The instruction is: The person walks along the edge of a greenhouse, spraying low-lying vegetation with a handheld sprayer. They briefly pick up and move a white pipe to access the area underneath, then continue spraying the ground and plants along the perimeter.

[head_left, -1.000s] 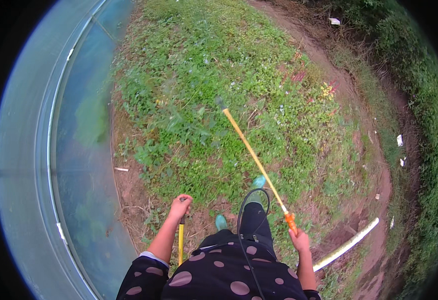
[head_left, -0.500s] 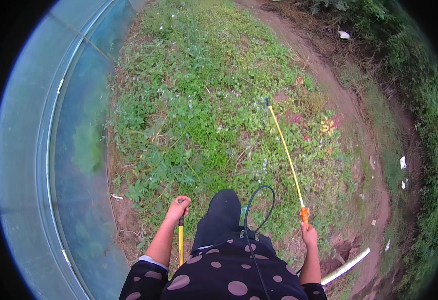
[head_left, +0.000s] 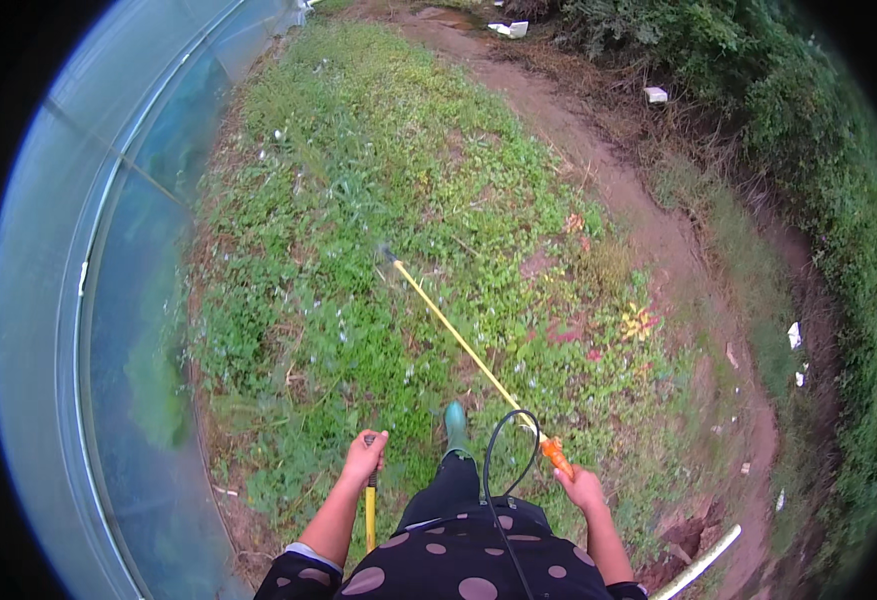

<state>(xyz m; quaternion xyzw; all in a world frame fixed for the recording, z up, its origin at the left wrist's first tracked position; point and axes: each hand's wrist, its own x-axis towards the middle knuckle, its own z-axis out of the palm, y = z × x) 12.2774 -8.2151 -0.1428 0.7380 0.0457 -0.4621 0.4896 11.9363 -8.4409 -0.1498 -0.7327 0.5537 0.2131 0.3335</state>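
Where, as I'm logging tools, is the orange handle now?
In the head view, the orange handle is low, right of centre, in the right hand, joined to the yellow wand.

Your right hand (head_left: 584, 489) grips the orange handle (head_left: 557, 457) of a yellow spray wand (head_left: 460, 342), its dark nozzle (head_left: 388, 254) out over low green weeds (head_left: 328, 350). Left of the wand, your left hand (head_left: 363, 457) wraps a yellow rod (head_left: 370, 518); farther left stands a plastic-film greenhouse (head_left: 118, 330). Between wand and rod shows your green rubber boot (head_left: 455, 426). Right of the wand runs a dirt track (head_left: 623, 190).
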